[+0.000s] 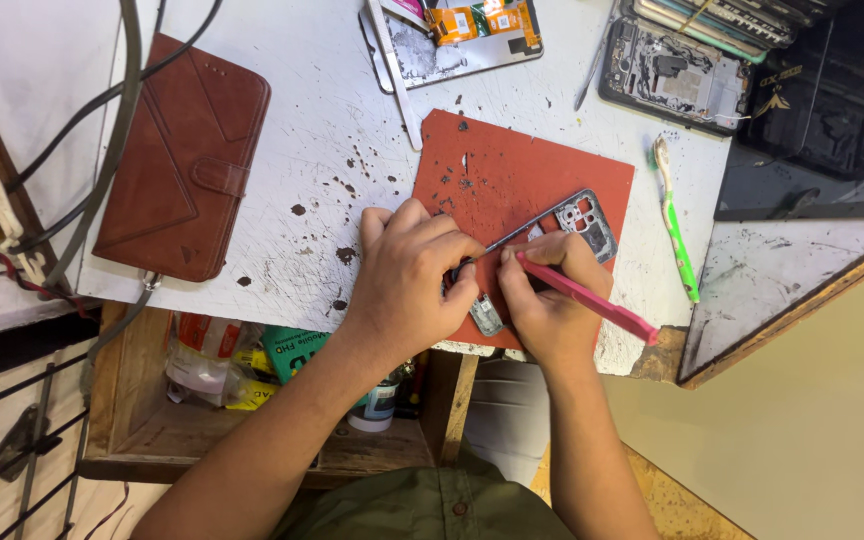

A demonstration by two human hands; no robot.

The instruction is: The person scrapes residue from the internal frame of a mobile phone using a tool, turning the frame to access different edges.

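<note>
A grey phone frame (552, 245) is lying on the red mat (512, 180), near the mat's front-right corner, with its camera-hole end pointing away from the body. It's being pinned down by the left hand (407, 275), whose grip is closed over the near end of the frame, fingers curled on top of it. A pink tool (582, 297) is held pen-style in the right hand (547, 300), grip pinched tight around it, tip pressed at the frame just right of the left fingers.

Left of the mat, a brown wallet case (187, 155) is lying on the scratched white surface (322, 120). Right of the mat, a green toothbrush (674, 220) is lying. Behind the mat, opened phones (672, 70) are scattered.
</note>
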